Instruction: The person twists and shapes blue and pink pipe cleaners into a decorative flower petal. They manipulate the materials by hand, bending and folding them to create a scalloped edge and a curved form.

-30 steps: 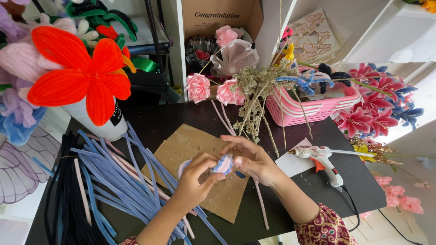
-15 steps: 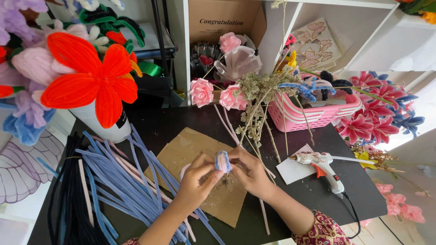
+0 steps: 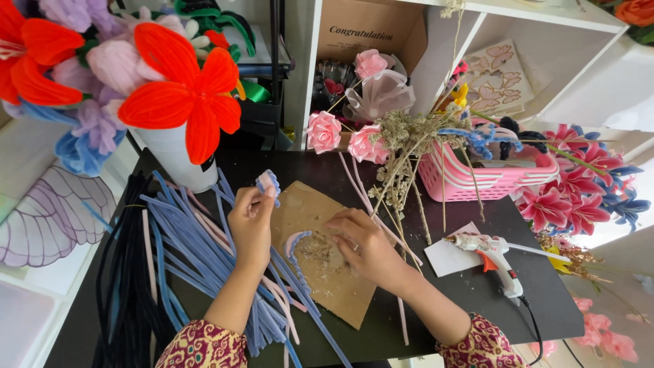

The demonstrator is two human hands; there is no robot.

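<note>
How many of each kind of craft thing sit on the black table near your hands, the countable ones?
Glue gun: 1
Pink basket: 1
Cardboard sheet: 1
White vase: 1
Pink roses: 2
Curled petal piece in the left hand: 1
Total: 7

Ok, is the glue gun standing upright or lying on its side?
Lying on its side: the white glue gun rests flat on the black table, nozzle toward a white card.
</note>
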